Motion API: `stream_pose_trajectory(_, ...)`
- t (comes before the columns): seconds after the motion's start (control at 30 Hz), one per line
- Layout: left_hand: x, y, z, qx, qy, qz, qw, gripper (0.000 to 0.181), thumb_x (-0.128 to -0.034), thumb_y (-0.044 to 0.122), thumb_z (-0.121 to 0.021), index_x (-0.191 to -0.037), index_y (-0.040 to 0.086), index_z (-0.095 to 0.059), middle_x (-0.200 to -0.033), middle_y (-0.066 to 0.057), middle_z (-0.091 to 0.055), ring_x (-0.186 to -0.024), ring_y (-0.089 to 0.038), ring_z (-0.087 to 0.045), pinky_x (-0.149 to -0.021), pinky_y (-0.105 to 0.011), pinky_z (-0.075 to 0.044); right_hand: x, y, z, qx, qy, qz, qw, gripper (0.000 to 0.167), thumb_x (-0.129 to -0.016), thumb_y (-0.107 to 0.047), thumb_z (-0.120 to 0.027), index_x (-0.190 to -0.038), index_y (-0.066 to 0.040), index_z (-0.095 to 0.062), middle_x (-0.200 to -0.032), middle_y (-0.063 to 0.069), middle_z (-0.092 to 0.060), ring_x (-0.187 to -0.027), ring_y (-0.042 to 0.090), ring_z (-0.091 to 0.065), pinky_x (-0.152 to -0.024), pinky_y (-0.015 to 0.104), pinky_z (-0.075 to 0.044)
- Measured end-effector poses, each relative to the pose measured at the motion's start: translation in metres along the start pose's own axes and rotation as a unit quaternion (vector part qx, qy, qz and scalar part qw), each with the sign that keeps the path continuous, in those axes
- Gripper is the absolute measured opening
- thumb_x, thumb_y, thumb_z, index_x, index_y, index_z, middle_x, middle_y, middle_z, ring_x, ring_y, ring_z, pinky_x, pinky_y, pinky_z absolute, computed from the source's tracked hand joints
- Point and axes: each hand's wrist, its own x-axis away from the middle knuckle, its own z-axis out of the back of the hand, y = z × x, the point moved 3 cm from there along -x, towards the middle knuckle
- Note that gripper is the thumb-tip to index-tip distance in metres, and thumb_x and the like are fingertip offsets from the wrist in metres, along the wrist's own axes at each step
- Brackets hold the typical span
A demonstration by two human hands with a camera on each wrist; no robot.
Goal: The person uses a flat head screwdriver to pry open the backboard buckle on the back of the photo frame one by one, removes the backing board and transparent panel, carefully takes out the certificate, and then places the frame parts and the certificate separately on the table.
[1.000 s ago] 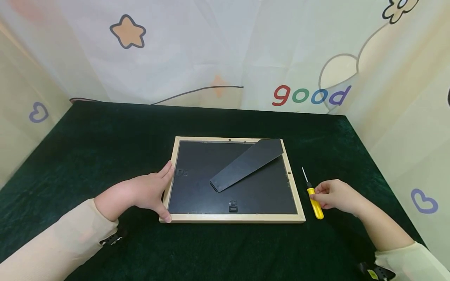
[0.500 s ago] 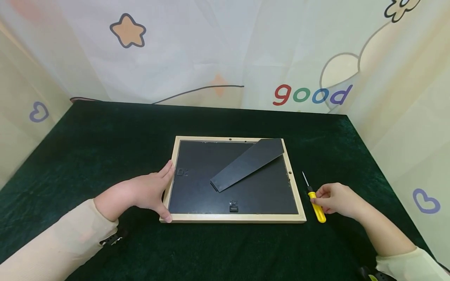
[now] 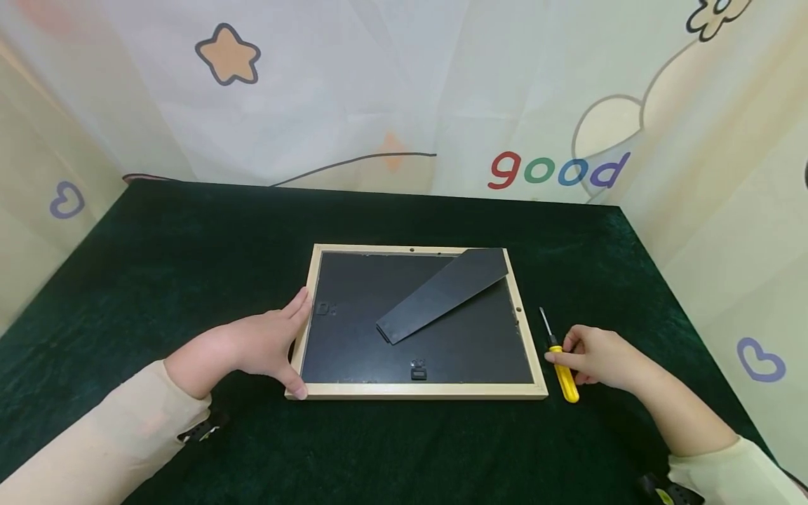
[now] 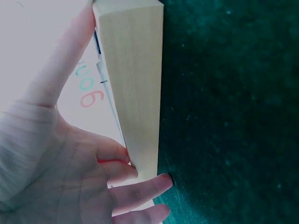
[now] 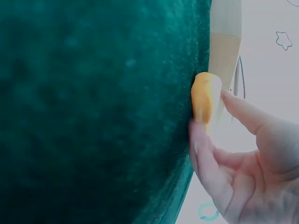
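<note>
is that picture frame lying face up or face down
Face down: the wooden frame shows its black backing and stand on top.

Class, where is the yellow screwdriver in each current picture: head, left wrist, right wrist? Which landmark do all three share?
Head: the screwdriver is right of the picture frame, in the right hand.
Left wrist: not in it.
Right wrist: right of centre, only its handle clear.
Shared landmark: the green cloth.

My screwdriver (image 3: 565,380): yellow, black. My frame (image 3: 416,391): pale wood tone; backing (image 3: 353,344), black. My sleeves (image 3: 113,428): cream. Cloth (image 3: 379,449): dark green. Curtain (image 3: 353,70): whitish, orange star (image 3: 228,55), multicoloured lettering (image 3: 554,170).
</note>
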Motion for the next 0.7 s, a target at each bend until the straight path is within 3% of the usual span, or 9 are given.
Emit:
stream_pose_trajectory(0.1,0.001,0.000,0.000,0.002,0.000,0.006,1.0000,0.140,-0.0525,0.058,-0.081,-0.147,-0.002,0.003,-0.154,-0.019,0.008,-0.136,-0.039,-0.021,-0.103,-0.051,-0.031,-0.006,-0.007,0.009,0.012,0.063,0.039,0.9972,0.036,-0.088,-0.031,-0.064,-0.098,0.003,-0.056,-0.075,0.005,-0.058,-0.062,0.016,-0.052,-0.059,0.029,-0.049)
stream_pose_trajectory(0.2,0.001,-0.001,0.001,0.001,0.005,0.008,1.0000,0.142,-0.0515,0.061,-0.080,-0.147,-0.002,0.003,-0.154,-0.019,0.007,-0.135,-0.040,-0.022,-0.102,-0.053,-0.031,-0.015,-0.017,0.019,-0.031,0.092,0.072,0.9927,0.038,-0.092,-0.028,-0.060,-0.111,0.004,-0.055,-0.092,0.013,-0.061,-0.072,0.020,-0.056,-0.066,0.031,-0.052)
stream_pose_trajectory(0.3,0.003,-0.002,0.001,0.007,0.012,0.000,0.9999,0.141,-0.0513,0.062,-0.080,-0.147,-0.001,0.002,-0.154,-0.019,0.005,-0.135,-0.042,-0.023,-0.102,-0.056,-0.029,-0.031,-0.028,0.024,-0.104,0.070,0.087,0.9882,0.047,-0.096,-0.031,-0.054,-0.126,0.005,-0.048,-0.114,0.021,-0.058,-0.087,0.026,-0.061,-0.076,0.035,-0.053)
stream_pose_trajectory(0.43,0.005,-0.007,0.001,0.026,0.017,-0.015,0.9994,0.137,-0.0549,0.061,-0.079,-0.148,-0.002,0.000,-0.154,-0.020,0.004,-0.136,-0.042,-0.019,-0.102,-0.057,-0.028,-0.058,-0.043,0.027,-0.197,0.035,0.091,0.9756,0.063,-0.097,-0.036,-0.048,-0.140,0.005,-0.030,-0.132,0.026,-0.046,-0.105,0.032,-0.058,-0.086,0.039,-0.050)
stream_pose_trajectory(0.53,0.004,-0.009,0.001,0.046,0.020,-0.035,0.9981,0.126,-0.0633,0.055,-0.078,-0.147,-0.003,-0.003,-0.154,-0.021,0.004,-0.137,-0.042,-0.016,-0.103,-0.056,-0.027,-0.074,-0.053,0.028,-0.262,0.024,0.087,0.9609,0.068,-0.097,-0.039,-0.047,-0.143,0.005,-0.022,-0.133,0.024,-0.044,-0.103,0.030,-0.058,-0.088,0.035,-0.049)
stream_pose_trajectory(0.7,0.001,-0.010,0.001,0.069,0.032,-0.058,0.9954,0.112,-0.0733,0.048,-0.074,-0.147,-0.004,-0.007,-0.154,-0.022,0.000,-0.137,-0.041,-0.015,-0.103,-0.055,-0.027,-0.085,-0.067,0.028,-0.387,0.012,0.103,0.9160,0.055,-0.099,-0.031,-0.044,-0.136,0.009,-0.031,-0.103,0.011,-0.051,-0.080,0.017,-0.056,-0.076,0.021,-0.050)
